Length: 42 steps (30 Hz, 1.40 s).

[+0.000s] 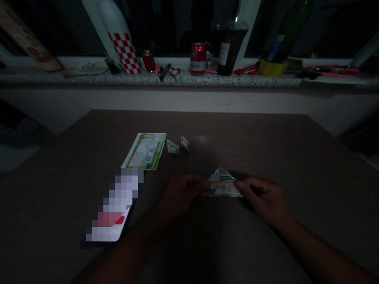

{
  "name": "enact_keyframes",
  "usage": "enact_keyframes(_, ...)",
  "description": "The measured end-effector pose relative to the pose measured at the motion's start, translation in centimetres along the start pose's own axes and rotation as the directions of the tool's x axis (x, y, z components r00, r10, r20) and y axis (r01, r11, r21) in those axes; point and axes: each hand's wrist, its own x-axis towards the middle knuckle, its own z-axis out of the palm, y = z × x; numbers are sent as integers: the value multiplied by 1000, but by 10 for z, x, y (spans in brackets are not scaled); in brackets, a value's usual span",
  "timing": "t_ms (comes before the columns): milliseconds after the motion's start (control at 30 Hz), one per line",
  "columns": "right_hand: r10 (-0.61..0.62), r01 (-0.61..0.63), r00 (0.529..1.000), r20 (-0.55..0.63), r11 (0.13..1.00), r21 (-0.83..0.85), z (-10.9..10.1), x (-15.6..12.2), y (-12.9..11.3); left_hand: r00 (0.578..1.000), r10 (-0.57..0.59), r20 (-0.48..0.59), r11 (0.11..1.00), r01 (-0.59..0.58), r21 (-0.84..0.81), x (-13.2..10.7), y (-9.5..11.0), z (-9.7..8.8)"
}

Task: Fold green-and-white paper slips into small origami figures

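A printed sheet of paper (pixel 222 187), folded to a peak at the top with a straight band along its lower edge, is held just over the table between both hands. My left hand (pixel 185 191) pinches its left end between thumb and fingers. On the other end, my right hand (pixel 263 195) is closed with the thumb pressed on the front. Two small folded paper pieces (pixel 173 147) of similar print stand farther back on the table. Beside them lies a stack of green and white printed sheets (pixel 145 152).
A phone (pixel 118 209) with a lit, blurred-out screen lies left of my left forearm on the brown table (pixel 266 142). Behind, a granite windowsill (pixel 180 81) carries a red can (pixel 197 59), a checkered bottle (pixel 126 49), a dark jar (pixel 227 53) and a yellow tape roll (pixel 271 69). The light is dim.
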Motion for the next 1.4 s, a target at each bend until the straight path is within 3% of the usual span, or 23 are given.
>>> enact_keyframes(100, -3, 3, 1000, -12, 1000, 15, 0, 0, 0, 999, 35, -1, 998, -35, 46, 1, -4, 1)
enact_keyframes(200, 1, -1, 1000, -11, 1000, 16, 0, -1, 1, 981, 186, -51, 967, -173, 189, -2, -6, 4)
enact_keyframes(333, 13, -13, 1000, -18, 1000, 1, 0, -2, 3, 896, 428, -118, 832, -340, 438, -10, -7, 7)
enact_keyframes(467, -24, 24, 999, -30, 1000, 11, 2, -2, 1, 789, 614, -35, 671, -498, 549, -14, -7, 9)
enact_keyframes(533, -58, 58, 998, -12, 998, 22, 3, -2, 0, 774, 633, -16, 654, -524, 546, -14, -8, 11)
enact_keyframes(600, -97, 95, 995, 25, 994, 56, 4, -1, -2, 790, 611, -38, 685, -505, 525, -15, -8, 12)
enact_keyframes(667, -132, 127, 990, 47, 987, 99, 4, -1, -3, 835, 546, -69, 761, -459, 459, -15, -9, 13)
enact_keyframes(767, -153, 147, 987, 44, 981, 129, 4, 0, -1, 908, 410, -89, 882, -371, 291, -13, -10, 13)
enact_keyframes(900, -158, 147, 985, 69, 978, 145, 4, 0, 1, 957, 269, -110, 963, -266, 46, -9, -9, 13)
enact_keyframes(1067, -183, 169, 977, 112, 977, 128, 3, 1, 0, 979, 181, -97, 964, -196, -179, -5, -6, 13)
enact_keyframes(1400, -284, 248, 941, 185, 949, 196, 8, 3, -3, 965, 246, 86, 952, -223, -211, -5, -9, 15)
